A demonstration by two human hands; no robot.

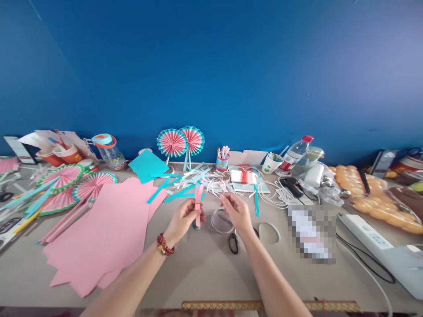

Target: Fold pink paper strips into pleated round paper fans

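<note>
My left hand is closed around a folded pink paper strip with a teal edge, held upright above the table. A red bead bracelet sits on that wrist. My right hand is close beside it with fingers pinched together; whatever they hold is too small to name. Under the right hand lie black-handled scissors and a clear tape ring. Cut teal and white paper strips are scattered just beyond both hands.
Pink paper sheets cover the left of the table, with several finished paper fans beyond. Two fans stand against the blue wall. A pen cup, water bottle, cables, and a white power strip sit right.
</note>
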